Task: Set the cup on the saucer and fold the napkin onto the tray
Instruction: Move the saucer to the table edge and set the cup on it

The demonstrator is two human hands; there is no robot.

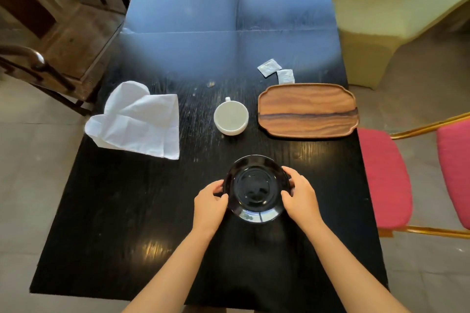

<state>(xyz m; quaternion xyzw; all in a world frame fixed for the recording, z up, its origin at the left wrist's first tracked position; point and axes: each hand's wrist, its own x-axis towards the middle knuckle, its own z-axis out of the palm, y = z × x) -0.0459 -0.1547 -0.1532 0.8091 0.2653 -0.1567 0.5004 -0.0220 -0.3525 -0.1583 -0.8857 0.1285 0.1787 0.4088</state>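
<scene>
A glossy black saucer point(255, 188) lies on the black table near me. My left hand point(210, 204) grips its left rim and my right hand point(300, 195) grips its right rim. Beyond it stands a white cup point(231, 117), upright and empty, its handle pointing away from me. A rumpled white napkin point(137, 122) lies unfolded at the left. The wooden tray point(307, 110) rests bare at the right, beside the cup.
Two small white sachets point(276, 71) lie just behind the tray. A dark wooden chair point(58, 40) stands at the table's left, a pale upholstered chair point(381, 20) at the back right, and pink-cushioned chairs point(386, 178) close to the right edge.
</scene>
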